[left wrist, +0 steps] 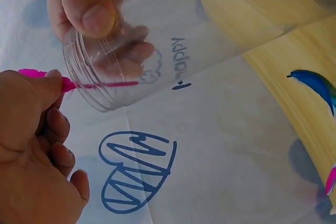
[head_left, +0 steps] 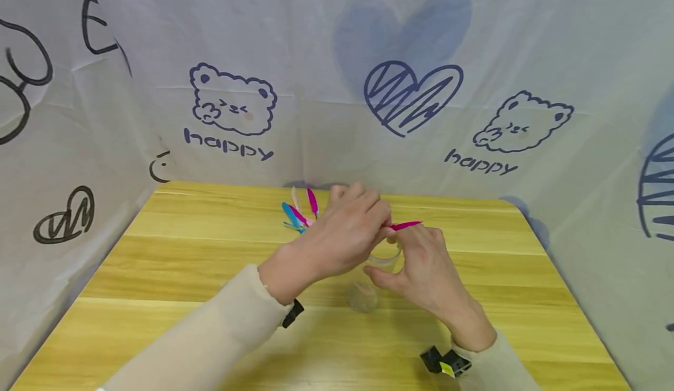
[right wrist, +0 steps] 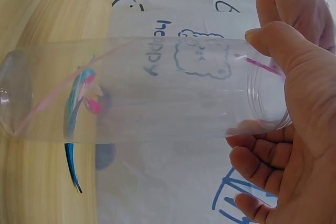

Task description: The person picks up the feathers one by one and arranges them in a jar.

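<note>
My left hand (head_left: pixel 347 230) pinches a magenta feather-shaped pen (left wrist: pixel 68 84) between thumb and fingertip. The pen's thin end is inside the mouth of a tall clear plastic jar (right wrist: pixel 157 103), while its feather end sticks out. My right hand (head_left: pixel 423 271) grips the jar near its open rim, thumb on one side and fingers on the other. A pale pink stick (right wrist: pixel 68 83) slants across the inside of the jar, toward its base. In the head view the jar's round base (head_left: pixel 362 296) shows below the hands, and much of its body is hidden or hard to see.
Beyond my left wrist, several blue, magenta and pale feather-shaped pens (head_left: pixel 295 212) stand in a cluster, their lower ends hidden. The wood-grain table (head_left: pixel 200 268) meets a printed white cloth (head_left: pixel 316 127) at its back edge. Cloth also hangs on both sides.
</note>
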Tool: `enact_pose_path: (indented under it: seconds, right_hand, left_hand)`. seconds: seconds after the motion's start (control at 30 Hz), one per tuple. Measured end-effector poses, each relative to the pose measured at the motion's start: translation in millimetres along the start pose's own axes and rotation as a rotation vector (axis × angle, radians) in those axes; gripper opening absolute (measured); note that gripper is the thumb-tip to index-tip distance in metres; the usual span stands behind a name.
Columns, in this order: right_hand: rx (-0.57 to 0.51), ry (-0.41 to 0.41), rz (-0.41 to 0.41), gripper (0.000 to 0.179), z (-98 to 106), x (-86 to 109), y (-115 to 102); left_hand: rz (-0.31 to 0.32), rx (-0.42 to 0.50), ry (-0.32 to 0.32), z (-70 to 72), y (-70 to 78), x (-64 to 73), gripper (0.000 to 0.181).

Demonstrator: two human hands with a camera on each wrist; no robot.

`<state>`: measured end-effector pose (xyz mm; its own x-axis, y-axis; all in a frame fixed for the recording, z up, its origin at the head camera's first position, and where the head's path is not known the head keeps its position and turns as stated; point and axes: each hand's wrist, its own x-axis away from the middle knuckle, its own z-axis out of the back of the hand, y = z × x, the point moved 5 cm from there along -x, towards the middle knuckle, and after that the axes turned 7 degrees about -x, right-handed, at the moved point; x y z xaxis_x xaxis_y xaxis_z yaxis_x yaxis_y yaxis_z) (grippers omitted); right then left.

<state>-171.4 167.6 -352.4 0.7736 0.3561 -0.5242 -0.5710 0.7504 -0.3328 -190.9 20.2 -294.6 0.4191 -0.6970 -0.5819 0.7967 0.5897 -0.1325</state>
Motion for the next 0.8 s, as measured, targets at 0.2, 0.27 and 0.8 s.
enact_pose_path:
  seconds: [0.2,0.27,0.8]
  right_hand:
    - [-0.005,0.003,-0.008,0.066,0.3,0.0,0.1]
    - [-0.010,0.003,-0.002,0.066,-0.1,0.0,-0.1]
    - [-0.010,0.029,0.045,0.068,-0.7,1.6,0.0]
  left_hand:
    - [-0.017,-0.066,-0.042,0.6,-1.9,4.0,0.020]
    - [-0.023,-0.093,-0.059,0.1,-1.6,4.8,0.021]
    - [-0.010,-0.136,-0.158,-6.2,-0.8,5.7,0.020]
